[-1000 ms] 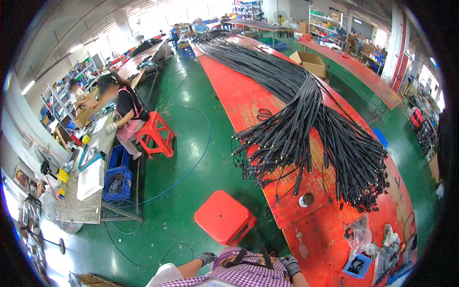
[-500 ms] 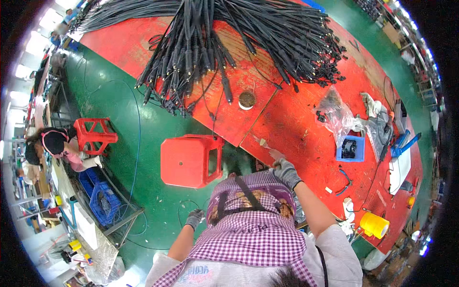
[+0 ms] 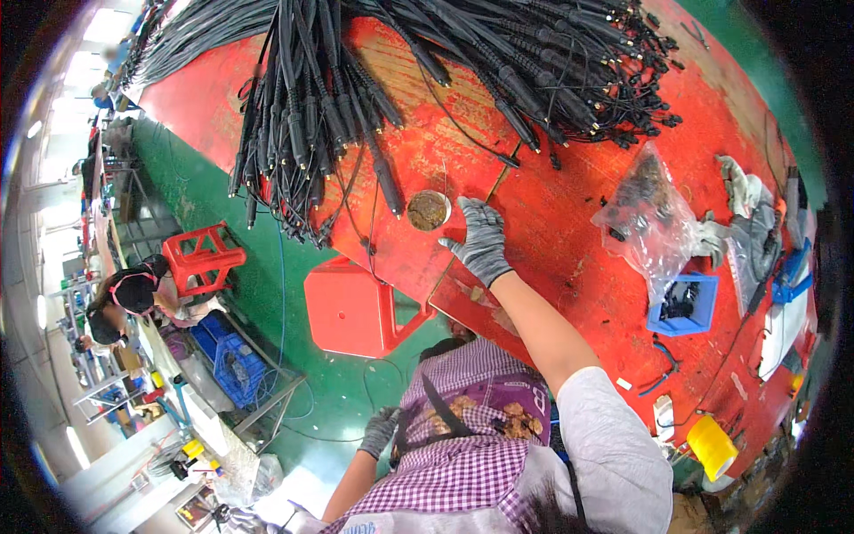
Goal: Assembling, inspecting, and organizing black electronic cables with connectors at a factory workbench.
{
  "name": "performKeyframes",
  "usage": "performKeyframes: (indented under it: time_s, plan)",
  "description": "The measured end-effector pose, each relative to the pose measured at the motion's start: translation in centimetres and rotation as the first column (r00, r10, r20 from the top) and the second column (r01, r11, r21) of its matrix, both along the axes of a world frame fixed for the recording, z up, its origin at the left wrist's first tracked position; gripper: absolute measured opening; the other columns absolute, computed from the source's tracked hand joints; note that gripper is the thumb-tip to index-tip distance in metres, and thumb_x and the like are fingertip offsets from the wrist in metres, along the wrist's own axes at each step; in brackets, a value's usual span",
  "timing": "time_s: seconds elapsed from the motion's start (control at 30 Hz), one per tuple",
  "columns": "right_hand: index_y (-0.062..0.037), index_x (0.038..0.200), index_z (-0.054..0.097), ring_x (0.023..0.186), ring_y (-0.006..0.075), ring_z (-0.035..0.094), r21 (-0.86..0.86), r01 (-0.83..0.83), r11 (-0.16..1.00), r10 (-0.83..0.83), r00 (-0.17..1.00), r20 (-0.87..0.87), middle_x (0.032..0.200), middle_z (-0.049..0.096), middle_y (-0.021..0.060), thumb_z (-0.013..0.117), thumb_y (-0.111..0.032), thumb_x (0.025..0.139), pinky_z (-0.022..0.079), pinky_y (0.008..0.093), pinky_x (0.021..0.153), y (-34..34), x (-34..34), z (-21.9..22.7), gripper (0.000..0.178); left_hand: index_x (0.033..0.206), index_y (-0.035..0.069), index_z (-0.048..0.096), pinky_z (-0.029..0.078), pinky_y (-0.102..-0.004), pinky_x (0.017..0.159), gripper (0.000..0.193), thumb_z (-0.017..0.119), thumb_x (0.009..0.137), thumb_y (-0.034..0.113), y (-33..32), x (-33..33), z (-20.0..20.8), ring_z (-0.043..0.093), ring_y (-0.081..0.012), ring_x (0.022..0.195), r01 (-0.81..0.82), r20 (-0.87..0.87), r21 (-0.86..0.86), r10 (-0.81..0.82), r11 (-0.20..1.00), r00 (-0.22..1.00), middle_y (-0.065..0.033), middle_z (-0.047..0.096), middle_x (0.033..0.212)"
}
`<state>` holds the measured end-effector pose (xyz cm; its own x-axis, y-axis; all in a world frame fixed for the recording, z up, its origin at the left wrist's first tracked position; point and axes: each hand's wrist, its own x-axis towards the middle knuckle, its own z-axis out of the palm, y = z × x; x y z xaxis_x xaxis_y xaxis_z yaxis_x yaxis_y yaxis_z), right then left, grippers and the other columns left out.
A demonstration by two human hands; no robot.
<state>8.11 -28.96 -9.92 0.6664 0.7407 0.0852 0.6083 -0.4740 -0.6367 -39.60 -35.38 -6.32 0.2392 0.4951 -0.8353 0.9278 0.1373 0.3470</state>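
Note:
My right hand [image 3: 483,238], in a grey striped glove, reaches over the red table. Its thumb is spread from the fingers, and it holds nothing that I can see. Just left of it stands a small round tub [image 3: 429,211] with a white rim and brownish contents. My left hand [image 3: 381,432], also gloved, hangs low beside my checked apron [image 3: 471,463], its fingers loosely extended and nothing visible in them. Beyond the tub lies a large bundle of black cables [image 3: 307,116], their connector ends hanging over the table's left edge.
A red stool [image 3: 347,307] stands left of the table corner. On the right side of the table [image 3: 569,258] lie a clear plastic bag [image 3: 645,218], a blue bin [image 3: 683,305] of black parts and a yellow spool [image 3: 712,447]. Another person [image 3: 133,294] sits at the far left.
My right hand has moved forward from beside my apron at the table edge to the tub. My body has come nearer the table, and the view has shifted and turned.

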Motion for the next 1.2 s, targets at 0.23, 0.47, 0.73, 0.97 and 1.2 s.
performKeyframes:
  time_s: [0.23, 0.47, 0.73, 0.97, 1.2]
  plan:
    - [-0.0095, 0.12, 0.038, 0.108, 0.0217, 0.041, 0.11, -0.048, 0.993, 0.039, 0.995, 0.087, 0.115, 0.047, 0.0051, 0.074, -0.037, 0.046, 0.022, 0.0448, 0.095, 2.3, 1.9, -2.5, 0.087, 0.097, 0.006, 0.058, 0.043, -0.031, 0.074, 0.033, 0.05, 0.082, 0.034, -0.7, 2.7, 2.7, 0.057, -0.0239, 0.086, -0.006, -0.151, -0.094, -0.008, 0.996, 0.989, -0.0129, 0.061, 0.092]
    - [-0.0143, 0.102, 0.053, 0.113, 0.0218, 0.035, -0.046, -0.131, 0.99, 0.136, 0.984, 0.118, 0.116, 0.046, 0.0024, 0.074, -0.033, 0.044, 0.018, 0.0447, 0.097, 3.7, 2.6, -1.1, 0.064, 0.098, 0.004, 0.057, 0.043, -0.0292, 0.073, 0.029, 0.052, 0.083, 0.029, -1.4, 4.5, 3.9, 0.057, -0.0186, 0.082, -0.172, -0.153, -0.123, 0.152, 0.977, 0.976, -0.0106, 0.061, 0.09]
    - [-0.0164, 0.093, 0.06, 0.109, 0.0217, 0.038, -0.098, -0.106, 0.99, 0.12, 0.98, 0.157, 0.112, 0.05, 0.0003, 0.066, -0.039, 0.055, 0.019, 0.0443, 0.095, 5.2, 1.9, -1.3, 0.045, 0.098, 0.003, 0.057, 0.043, -0.0293, 0.07, 0.028, 0.053, 0.082, 0.026, -4.6, -0.5, 1.1, 0.056, -0.0171, 0.079, -0.268, -0.138, -0.09, 0.255, 0.959, 0.957, -0.0101, 0.062, 0.087]
    - [-0.0167, 0.087, 0.061, 0.1, 0.0198, 0.045, -0.065, -0.048, 0.997, 0.061, 0.972, 0.225, 0.099, 0.057, -0.0013, 0.06, -0.04, 0.061, 0.024, 0.043, 0.092, 5.3, 2.1, -3.0, 0.035, 0.097, 0.002, 0.057, 0.043, -0.0271, 0.068, 0.024, 0.054, 0.082, 0.021, -4.6, 2.1, 2.5, 0.053, -0.0135, 0.073, -0.317, -0.184, -0.12, 0.293, 0.941, 0.938, -0.007, 0.061, 0.083]
    - [-0.0172, 0.083, 0.059, 0.087, 0.0227, 0.048, -0.051, -0.088, 0.995, 0.099, 0.951, 0.294, 0.084, 0.055, 0.0013, 0.059, -0.04, 0.059, 0.031, 0.0415, 0.082, 4.6, 2.2, -3.2, 0.033, 0.097, 0.003, 0.055, 0.043, -0.0274, 0.071, 0.022, 0.054, 0.082, 0.019, -5.9, 1.0, 2.0, 0.054, -0.0149, 0.078, -0.36, -0.179, -0.103, 0.338, 0.927, 0.924, -0.0073, 0.061, 0.087]
